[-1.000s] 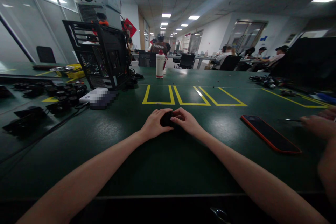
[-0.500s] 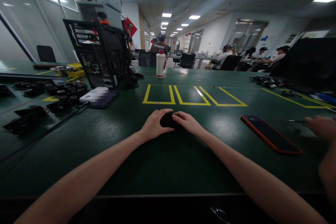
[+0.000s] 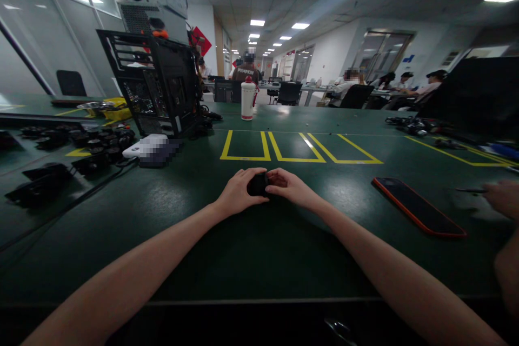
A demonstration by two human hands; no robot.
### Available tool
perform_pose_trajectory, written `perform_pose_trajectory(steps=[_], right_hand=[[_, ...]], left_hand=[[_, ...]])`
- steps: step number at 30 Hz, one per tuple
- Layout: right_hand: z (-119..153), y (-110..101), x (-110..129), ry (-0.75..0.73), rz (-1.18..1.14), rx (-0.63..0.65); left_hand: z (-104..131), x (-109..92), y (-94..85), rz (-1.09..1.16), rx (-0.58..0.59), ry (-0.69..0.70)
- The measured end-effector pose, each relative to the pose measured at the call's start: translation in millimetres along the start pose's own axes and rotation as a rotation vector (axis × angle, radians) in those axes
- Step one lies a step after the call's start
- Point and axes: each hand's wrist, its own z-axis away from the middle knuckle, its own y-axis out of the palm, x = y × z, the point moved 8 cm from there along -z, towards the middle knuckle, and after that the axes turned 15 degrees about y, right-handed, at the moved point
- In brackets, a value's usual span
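Observation:
A small black rounded part is between my two hands, just above or on the green table; its exact kind is too dark to make out. My left hand curves around its left side, with the thumb below and the fingers above. On its right side, the fingertips of my right hand pinch its edge. Beyond my hands, three yellow tape outlines mark the tabletop.
An open black computer case stands at back left, near several black parts. A white cup is farther back. An orange-edged phone lies to the right, beside another person's hand holding a thin tool.
My right hand's fingers have shifted and curled differently at the black part's right edge. My left hand stays put. The other person's hand has moved slightly right.

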Motion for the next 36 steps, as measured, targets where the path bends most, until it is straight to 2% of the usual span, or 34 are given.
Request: perform_pose_trajectory(steps=[6, 11, 15, 21, 28, 32, 36], right_hand=[[-6, 0, -10, 0.072, 0.094, -0.024], [-3, -1, -2, -0.033, -0.007, -0.079], [-1, 1, -1, -0.045, 0.069, -0.109], [1, 6, -6, 0.018, 0.084, 0.019], [-3, 3, -13, 0.152, 0.239, 0.004], [-7, 0, -16, 0.138, 0.099, -0.048], [-6, -5, -8, -0.009, -0.039, -0.124]], left_hand=[[1, -1, 0.8, 0.019, 0.012, -0.02], [1, -1, 0.4, 0.029, 0.008, -0.018], [1, -1, 0.2, 0.038, 0.007, -0.011], [1, -1, 0.0, 0.04, 0.018, -0.007], [1, -1, 1.1, 0.024, 0.014, -0.006], [1, -1, 2.0, 0.015, 0.011, 0.001], [0, -1, 1.5, 0.007, 0.011, 0.003]])
